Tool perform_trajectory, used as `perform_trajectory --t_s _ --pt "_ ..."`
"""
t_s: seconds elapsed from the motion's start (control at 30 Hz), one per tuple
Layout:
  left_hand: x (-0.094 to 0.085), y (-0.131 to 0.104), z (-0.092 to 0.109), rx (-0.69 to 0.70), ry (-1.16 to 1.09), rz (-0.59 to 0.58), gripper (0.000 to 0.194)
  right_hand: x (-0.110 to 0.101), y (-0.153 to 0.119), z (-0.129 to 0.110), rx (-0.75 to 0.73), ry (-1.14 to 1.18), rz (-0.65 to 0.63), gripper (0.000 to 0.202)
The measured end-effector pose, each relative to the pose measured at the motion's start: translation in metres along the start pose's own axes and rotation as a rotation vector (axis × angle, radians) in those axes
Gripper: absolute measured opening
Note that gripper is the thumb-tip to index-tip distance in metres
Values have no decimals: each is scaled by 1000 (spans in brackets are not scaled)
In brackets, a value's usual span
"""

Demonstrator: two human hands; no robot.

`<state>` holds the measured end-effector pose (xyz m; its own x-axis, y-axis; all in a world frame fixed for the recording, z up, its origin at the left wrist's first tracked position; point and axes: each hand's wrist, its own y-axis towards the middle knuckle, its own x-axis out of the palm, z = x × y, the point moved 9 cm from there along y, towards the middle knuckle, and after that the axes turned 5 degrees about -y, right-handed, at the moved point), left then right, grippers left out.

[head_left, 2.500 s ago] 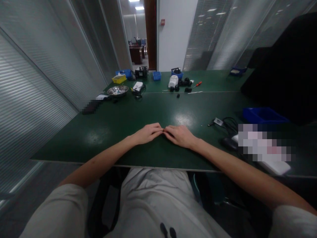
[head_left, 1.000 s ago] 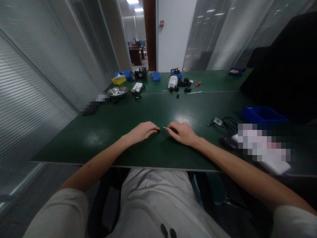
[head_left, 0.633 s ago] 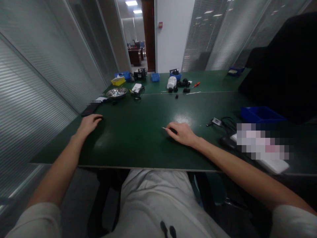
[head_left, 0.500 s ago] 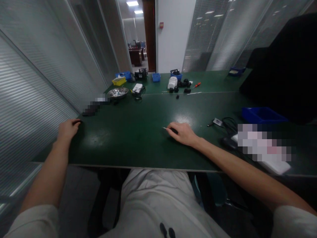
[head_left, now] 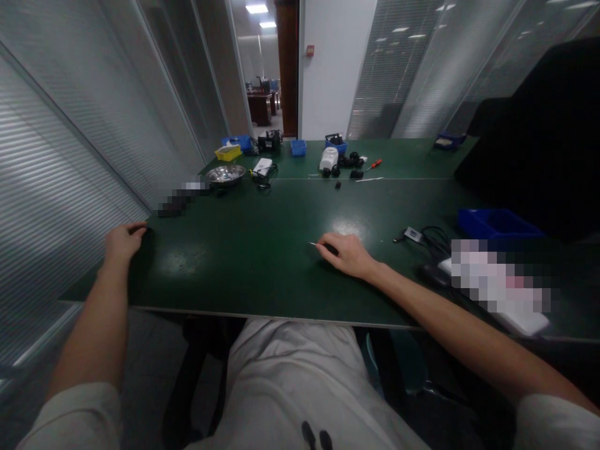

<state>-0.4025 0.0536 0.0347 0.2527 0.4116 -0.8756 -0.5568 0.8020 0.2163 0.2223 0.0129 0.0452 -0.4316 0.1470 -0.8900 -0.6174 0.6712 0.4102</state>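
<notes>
In our right hand (head_left: 345, 255) we grip a slim tool (head_left: 330, 249), dark at the handle, its thin metal tip pointing left just above or on the green table (head_left: 253, 250). Our left hand (head_left: 120, 240) is at the table's left side, fingers bent together near something small and dark; we cannot tell whether they grasp it. Beyond, we see small pale pieces in the metal bowl (head_left: 225, 183) and something white in the yellow tray (head_left: 228, 156). The blue basket (head_left: 337, 150) behind the white device (head_left: 329, 157) holds black items. We cannot make out what the small blue basket (head_left: 298, 150) or the large blue bin (head_left: 474, 227) at right contains.
</notes>
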Motion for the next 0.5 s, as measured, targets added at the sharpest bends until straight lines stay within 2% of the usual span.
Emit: perform_trajectory --t_s 0.17,0.37,0.5 --pt "1 2 1 13 -88 55 35 -2 0 -1 -1 17 10 32" --pt "2 6 -2 86 -81 88 29 -2 0 -1 -3 8 8 31" --pt "0 6 -1 77 -68 102 27 0 0 0 2 5 2 31"
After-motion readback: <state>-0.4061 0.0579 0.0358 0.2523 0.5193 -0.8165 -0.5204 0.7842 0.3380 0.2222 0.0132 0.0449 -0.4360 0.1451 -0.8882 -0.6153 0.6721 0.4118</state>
